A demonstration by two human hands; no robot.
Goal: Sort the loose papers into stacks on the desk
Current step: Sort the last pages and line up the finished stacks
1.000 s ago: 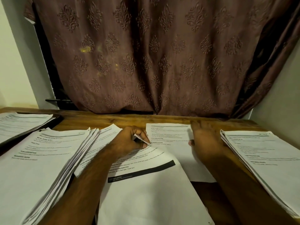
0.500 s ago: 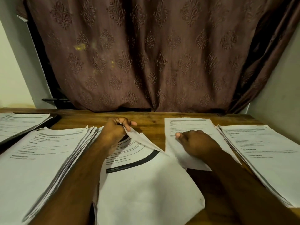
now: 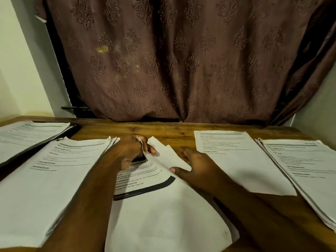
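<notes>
Print too blurred to read; left hand (image 3: 135, 151) pinches the lifted white printed sheet (image 3: 160, 180) on the brown wooden table (image 3: 172, 131), right hand (image 3: 196, 164) flat, released, beside the thick white paper stack (image 3: 47, 179).

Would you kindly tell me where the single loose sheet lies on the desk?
In the head view, the single sheet lies flat right of centre, between the right hand and the right-hand stack.

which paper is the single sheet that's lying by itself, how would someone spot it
On the wooden desk under the curtain, look right of the right hand. The single sheet lies flat there, just left of the right stack. It alone is one page, not a pile.
</notes>
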